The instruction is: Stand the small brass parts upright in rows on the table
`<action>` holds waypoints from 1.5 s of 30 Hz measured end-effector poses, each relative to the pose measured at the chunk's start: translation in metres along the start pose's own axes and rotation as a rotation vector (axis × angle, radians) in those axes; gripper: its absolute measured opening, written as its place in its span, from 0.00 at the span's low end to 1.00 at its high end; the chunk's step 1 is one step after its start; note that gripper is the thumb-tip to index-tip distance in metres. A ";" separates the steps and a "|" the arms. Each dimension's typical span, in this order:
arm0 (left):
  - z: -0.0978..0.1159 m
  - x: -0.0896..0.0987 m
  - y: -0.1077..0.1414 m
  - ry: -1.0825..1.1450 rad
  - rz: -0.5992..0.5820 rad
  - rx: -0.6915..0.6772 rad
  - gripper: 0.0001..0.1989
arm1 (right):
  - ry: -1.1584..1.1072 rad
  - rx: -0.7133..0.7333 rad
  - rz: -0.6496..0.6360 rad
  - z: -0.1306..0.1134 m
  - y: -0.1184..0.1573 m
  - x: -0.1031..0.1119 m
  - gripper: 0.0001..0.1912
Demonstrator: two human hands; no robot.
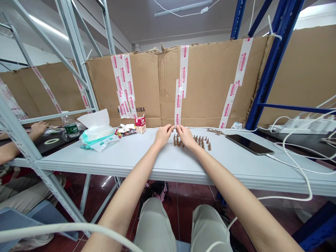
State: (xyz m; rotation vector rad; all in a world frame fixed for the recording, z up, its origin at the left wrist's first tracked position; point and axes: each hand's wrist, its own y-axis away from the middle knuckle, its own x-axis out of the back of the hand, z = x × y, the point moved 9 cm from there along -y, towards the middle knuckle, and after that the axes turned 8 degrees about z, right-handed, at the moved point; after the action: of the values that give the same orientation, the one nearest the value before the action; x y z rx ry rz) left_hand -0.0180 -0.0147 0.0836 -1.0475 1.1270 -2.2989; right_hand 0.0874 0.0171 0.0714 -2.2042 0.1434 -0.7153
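Near the back of the grey table (110, 159), my left hand (164, 135) and my right hand (184, 135) are close together with a small gap between them. The fingers of each hand are pinched around something too small to make out. Several small brass-coloured pieces (201, 141) stand upright in rows beside and behind my right hand, partly hidden by it. Behind them lies a loose heap of similar small pieces (215, 132).
A phone (246, 144) with a white cable lies at the right. Tissues (98, 130), wrappers (126, 130) and a red drink carton (140, 125) are at the left. Cardboard (147, 87) walls the back. Another person's hand (39, 128) is far left, near a bottle (70, 126).
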 end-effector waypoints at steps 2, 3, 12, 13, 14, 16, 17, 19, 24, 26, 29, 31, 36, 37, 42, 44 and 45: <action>-0.004 -0.003 -0.001 0.098 -0.013 0.040 0.17 | 0.011 -0.003 0.004 0.000 0.000 0.001 0.19; -0.007 -0.005 -0.002 0.160 -0.029 0.067 0.16 | 0.019 -0.003 0.004 0.000 0.000 0.001 0.19; -0.024 -0.027 -0.003 0.506 -0.132 0.240 0.11 | -0.101 -0.021 -0.019 -0.002 0.002 -0.001 0.15; -0.023 -0.027 -0.002 0.508 -0.140 0.237 0.11 | -0.166 -0.025 -0.025 -0.003 0.002 -0.001 0.13; -0.023 -0.028 -0.001 0.512 -0.147 0.234 0.11 | -0.231 -0.030 -0.032 -0.004 0.002 -0.002 0.12; -0.023 -0.028 -0.001 0.527 -0.149 0.234 0.11 | -0.327 -0.050 -0.042 -0.004 0.001 -0.002 0.12; -0.023 -0.027 -0.001 0.536 -0.135 0.236 0.12 | -0.349 -0.064 -0.038 -0.003 0.000 -0.002 0.11; -0.027 -0.020 -0.004 0.535 -0.076 0.240 0.12 | -0.361 -0.078 -0.024 -0.001 -0.001 0.000 0.10; -0.047 0.011 -0.010 0.351 0.173 0.286 0.11 | -0.365 -0.049 -0.047 -0.003 0.000 -0.003 0.13; -0.056 0.017 -0.011 0.290 0.219 0.329 0.09 | -0.362 -0.064 -0.074 0.000 0.001 -0.007 0.12; -0.066 0.017 -0.011 0.239 0.217 0.378 0.08 | -0.340 -0.074 -0.101 0.004 0.001 -0.012 0.09; -0.072 0.016 -0.010 0.193 0.203 0.400 0.08 | -0.332 -0.069 -0.122 0.004 0.001 -0.014 0.08; -0.082 0.027 -0.008 0.079 0.272 0.429 0.11 | -0.403 -0.058 -0.182 -0.002 0.004 -0.016 0.09; -0.083 0.031 -0.007 0.063 0.291 0.432 0.11 | -0.420 -0.055 -0.198 -0.004 0.005 -0.016 0.09; -0.086 0.034 -0.004 -0.022 0.252 0.422 0.05 | -0.418 -0.036 -0.297 -0.012 0.008 -0.015 0.07; -0.084 0.033 -0.004 -0.062 0.213 0.405 0.07 | -0.342 0.002 -0.301 -0.013 0.007 -0.012 0.08; -0.083 0.033 -0.003 -0.094 0.199 0.398 0.08 | -0.292 0.033 -0.296 -0.014 0.007 -0.010 0.07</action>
State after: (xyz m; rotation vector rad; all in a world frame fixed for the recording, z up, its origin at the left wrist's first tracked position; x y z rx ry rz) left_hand -0.1021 0.0102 0.0678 -0.8382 0.6646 -2.1682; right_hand 0.0721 0.0065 0.0697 -2.2942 -0.3456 -0.5383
